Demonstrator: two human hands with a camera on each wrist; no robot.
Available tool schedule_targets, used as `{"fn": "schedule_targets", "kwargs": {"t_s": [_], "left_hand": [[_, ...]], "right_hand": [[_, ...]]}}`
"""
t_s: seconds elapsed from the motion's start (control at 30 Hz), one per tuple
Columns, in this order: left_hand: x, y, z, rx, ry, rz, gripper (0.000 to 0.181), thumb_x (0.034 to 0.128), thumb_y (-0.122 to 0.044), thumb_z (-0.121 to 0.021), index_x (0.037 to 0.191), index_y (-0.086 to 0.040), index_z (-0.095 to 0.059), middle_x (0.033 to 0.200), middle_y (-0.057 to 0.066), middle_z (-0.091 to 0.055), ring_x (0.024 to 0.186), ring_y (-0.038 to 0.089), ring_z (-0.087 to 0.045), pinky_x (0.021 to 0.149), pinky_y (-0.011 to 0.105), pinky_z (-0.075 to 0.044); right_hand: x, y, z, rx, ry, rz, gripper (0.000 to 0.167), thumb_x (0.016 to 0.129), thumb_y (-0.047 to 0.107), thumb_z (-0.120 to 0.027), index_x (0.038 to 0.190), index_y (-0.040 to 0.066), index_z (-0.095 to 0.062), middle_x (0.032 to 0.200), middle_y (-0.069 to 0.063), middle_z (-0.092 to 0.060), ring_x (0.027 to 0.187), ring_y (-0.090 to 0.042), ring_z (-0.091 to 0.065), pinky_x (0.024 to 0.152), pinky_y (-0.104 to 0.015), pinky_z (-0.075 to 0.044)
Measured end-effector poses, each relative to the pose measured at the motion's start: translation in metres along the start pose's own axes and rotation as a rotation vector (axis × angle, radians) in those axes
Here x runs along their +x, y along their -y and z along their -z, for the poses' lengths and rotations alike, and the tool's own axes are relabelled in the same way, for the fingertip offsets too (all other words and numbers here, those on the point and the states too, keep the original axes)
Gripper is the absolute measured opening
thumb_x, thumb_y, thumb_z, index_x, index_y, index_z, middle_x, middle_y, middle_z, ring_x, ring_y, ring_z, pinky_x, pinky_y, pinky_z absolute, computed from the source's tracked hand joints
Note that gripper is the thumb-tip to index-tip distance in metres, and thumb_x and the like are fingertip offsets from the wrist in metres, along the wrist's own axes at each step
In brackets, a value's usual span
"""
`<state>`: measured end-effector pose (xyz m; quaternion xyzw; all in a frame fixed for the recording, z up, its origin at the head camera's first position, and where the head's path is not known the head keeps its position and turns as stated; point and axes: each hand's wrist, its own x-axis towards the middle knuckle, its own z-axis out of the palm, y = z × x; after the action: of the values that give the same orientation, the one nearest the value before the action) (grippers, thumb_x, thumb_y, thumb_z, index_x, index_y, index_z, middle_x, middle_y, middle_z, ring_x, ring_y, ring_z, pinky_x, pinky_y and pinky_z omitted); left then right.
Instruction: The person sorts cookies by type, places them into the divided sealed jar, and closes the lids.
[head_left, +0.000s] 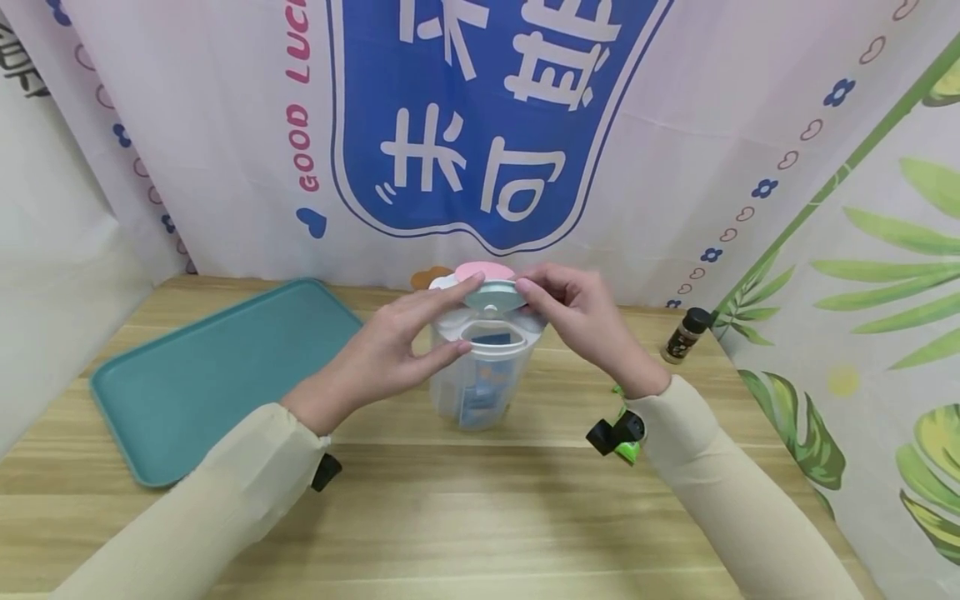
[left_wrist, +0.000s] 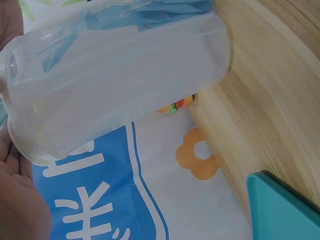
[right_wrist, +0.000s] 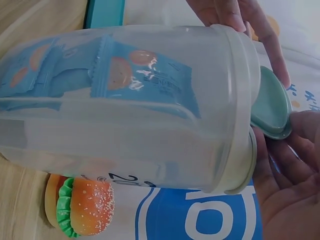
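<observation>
A clear lidded storage container (head_left: 480,408) stands upright on the wooden table, with blue snack packets (right_wrist: 145,75) inside. One green flap (head_left: 495,296) on its lid is raised, leaving the opening below it uncovered; a pink flap (head_left: 483,270) lies behind. My right hand (head_left: 573,312) pinches the green flap's right side, thumb in front and fingers behind. From the other side, my left hand (head_left: 386,346) reaches over the lid with its fingers nearly straight. Its index fingertip touches the flap's left edge, and its thumb is by the rim of the opening.
To the left lies a teal tray (head_left: 225,375). A black-capped seasoning bottle (head_left: 686,335) stands at the back right. Near my right wrist is a partly hidden green item (head_left: 628,450). A toy hamburger (right_wrist: 85,205) sits behind the container, before the printed cloth backdrop (head_left: 247,208).
</observation>
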<state>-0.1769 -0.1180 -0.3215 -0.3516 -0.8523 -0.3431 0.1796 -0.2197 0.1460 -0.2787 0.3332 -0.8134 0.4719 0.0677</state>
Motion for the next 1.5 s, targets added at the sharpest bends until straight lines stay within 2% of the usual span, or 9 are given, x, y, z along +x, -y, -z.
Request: {"fn": "schedule_targets", "kwargs": {"t_s": [0.17,0.3,0.5,0.77,0.93,1.03,1.13,1.33,1.5], "left_hand": [[0.008,-0.005,0.002,-0.036,0.014,0.069,0.072,0.0978,-0.026,-0.076,0.161,-0.021,-0.043,0.139,0.008,-0.069,0.117,0.025,-0.068,0.101,0.05,-0.059],[0.015,-0.011,0.003,-0.08,-0.001,0.171,0.047,0.1043,-0.029,-0.066,0.149,-0.015,-0.059,0.12,0.006,-0.075,0.102,0.022,-0.068,0.091,0.044,-0.059],[0.024,-0.019,0.003,-0.121,-0.054,0.292,0.032,0.1095,-0.027,-0.056,0.128,-0.009,-0.074,0.084,0.008,-0.068,0.077,0.022,-0.053,0.067,0.033,-0.044],[0.028,-0.021,0.008,-0.178,-0.037,0.363,0.032,0.1093,-0.028,-0.057,0.121,-0.008,-0.079,0.104,0.01,-0.08,0.089,0.023,-0.06,0.082,0.034,-0.05],[0.029,-0.02,0.014,-0.186,0.033,0.366,0.032,0.1092,-0.03,-0.058,0.123,-0.01,-0.079,0.107,0.009,-0.081,0.093,0.024,-0.063,0.088,0.039,-0.053],[0.028,-0.02,0.019,-0.211,0.099,0.371,0.034,0.1089,-0.032,-0.058,0.13,-0.012,-0.076,0.124,0.007,-0.078,0.113,0.025,-0.069,0.104,0.049,-0.055],[0.027,-0.02,0.023,-0.226,0.154,0.37,0.034,0.1079,-0.033,-0.06,0.133,-0.014,-0.074,0.139,0.007,-0.071,0.135,0.029,-0.063,0.115,0.058,-0.05],[0.027,-0.02,0.027,-0.176,0.214,0.349,0.031,0.1052,-0.03,-0.065,0.132,-0.016,-0.075,0.147,0.01,-0.065,0.145,0.033,-0.055,0.119,0.062,-0.044],[0.026,-0.018,0.027,-0.128,0.243,0.31,0.032,0.1026,-0.028,-0.069,0.134,-0.022,-0.073,0.15,0.011,-0.062,0.147,0.034,-0.053,0.12,0.065,-0.042]], "right_hand": [[0.001,-0.001,0.005,0.032,0.029,-0.047,0.021,0.104,0.012,-0.065,0.114,-0.001,-0.078,0.103,-0.018,-0.08,0.075,-0.01,-0.068,0.069,-0.019,-0.059],[0.0,-0.001,0.007,0.051,0.044,-0.083,0.02,0.103,0.013,-0.067,0.113,0.0,-0.079,0.103,-0.017,-0.081,0.073,-0.01,-0.067,0.067,-0.02,-0.058],[0.0,0.0,0.01,0.055,0.067,-0.109,0.019,0.102,0.014,-0.069,0.112,0.002,-0.08,0.102,-0.016,-0.081,0.071,-0.011,-0.065,0.066,-0.019,-0.057],[0.003,-0.002,0.011,0.072,0.091,-0.125,0.018,0.101,0.015,-0.071,0.107,0.002,-0.082,0.097,-0.015,-0.08,0.072,-0.008,-0.064,0.067,-0.019,-0.056],[0.004,-0.001,0.015,0.082,0.133,-0.131,0.016,0.1,0.012,-0.072,0.107,0.002,-0.082,0.098,-0.015,-0.081,0.074,-0.009,-0.067,0.07,-0.021,-0.059],[0.003,-0.001,0.017,0.085,0.173,-0.128,0.016,0.1,0.011,-0.072,0.109,0.003,-0.082,0.101,-0.014,-0.082,0.077,-0.01,-0.068,0.072,-0.022,-0.06],[0.001,-0.001,0.018,0.094,0.205,-0.114,0.016,0.099,0.009,-0.072,0.11,0.003,-0.082,0.106,-0.013,-0.082,0.082,-0.008,-0.069,0.077,-0.022,-0.061],[-0.006,-0.002,0.018,0.041,0.241,0.014,0.02,0.096,0.004,-0.074,0.115,0.005,-0.081,0.11,-0.009,-0.082,0.087,-0.009,-0.072,0.078,-0.019,-0.06],[-0.013,-0.002,0.018,-0.032,0.254,0.072,0.023,0.094,0.005,-0.077,0.116,0.008,-0.081,0.117,-0.006,-0.08,0.114,-0.017,-0.076,0.101,-0.028,-0.061]]}}
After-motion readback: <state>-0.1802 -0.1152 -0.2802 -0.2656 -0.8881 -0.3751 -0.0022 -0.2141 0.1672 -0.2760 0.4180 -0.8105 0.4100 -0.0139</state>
